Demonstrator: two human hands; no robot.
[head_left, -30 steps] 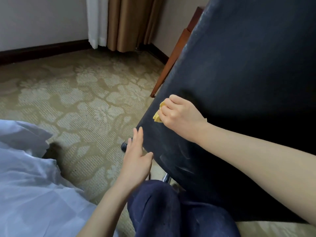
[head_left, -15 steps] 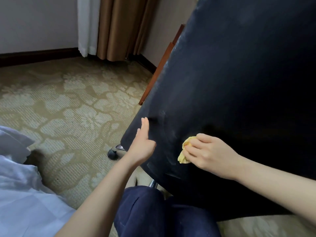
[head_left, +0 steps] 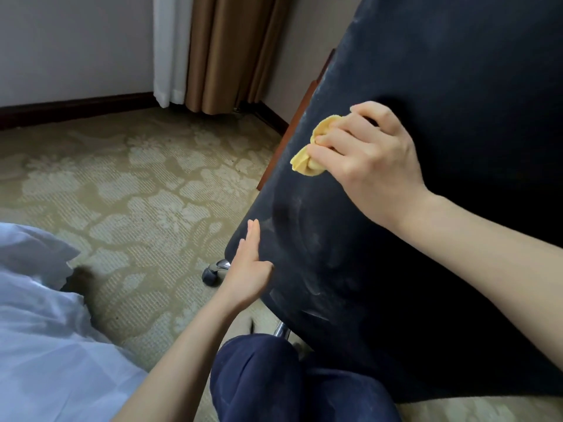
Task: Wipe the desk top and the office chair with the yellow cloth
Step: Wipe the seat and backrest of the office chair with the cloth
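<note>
While left hand (head_left: 248, 269) rests flat-fingered on the chair back (head_left: 441, 86), right hand (head_left: 370, 161) grips the yellow cloth (head_left: 307, 155).

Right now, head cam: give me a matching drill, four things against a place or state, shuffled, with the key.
Things
1. crumpled yellow cloth
2. left hand
3. black chair caster wheel
4. white bed linen

Places or states
A. on the patterned beige carpet, below the chair's edge
B. bottom left of the view
C. gripped by the right hand against the dark padded office chair
D. fingers straight, flat against the chair's edge

Pairs: 1-C, 2-D, 3-A, 4-B
</note>
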